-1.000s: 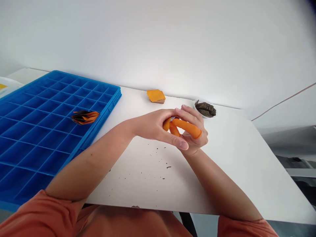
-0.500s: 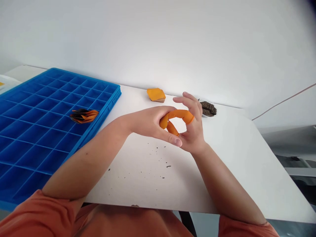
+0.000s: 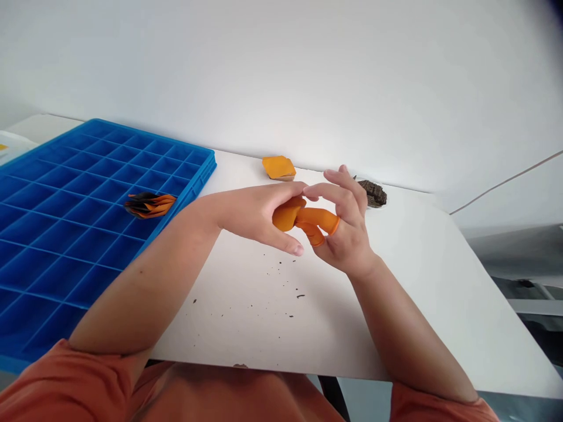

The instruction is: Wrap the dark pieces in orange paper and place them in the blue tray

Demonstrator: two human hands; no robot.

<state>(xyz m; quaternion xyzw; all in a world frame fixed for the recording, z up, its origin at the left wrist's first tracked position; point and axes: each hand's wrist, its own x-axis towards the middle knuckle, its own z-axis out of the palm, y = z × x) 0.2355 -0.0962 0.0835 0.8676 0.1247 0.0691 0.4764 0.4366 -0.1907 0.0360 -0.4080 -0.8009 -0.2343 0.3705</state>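
Note:
My left hand [image 3: 257, 214] curls around a small orange piece [image 3: 285, 218], which looks like a folded sheet; much of it is hidden in the palm. My right hand [image 3: 345, 237] wears orange finger cots [image 3: 323, 218] on its thumb and index finger. Those two covered tips pinch together at the right edge of the orange piece, while the other right fingers stay raised. Both hands are held above the white table [image 3: 246, 328].
On the left lies a blue compartment tray [image 3: 200, 167], with a black-and-orange bundle [image 3: 152, 205] in it. Near the wall sit an orange-topped stack [image 3: 279, 167] and a bundle of dark brown strips [image 3: 373, 193]. Dark crumbs [image 3: 300, 296] dot the table.
My right thumb and index finger have closed from a wide ring into a pinch at the orange piece. My left hand has shifted slightly left, showing more of that piece.

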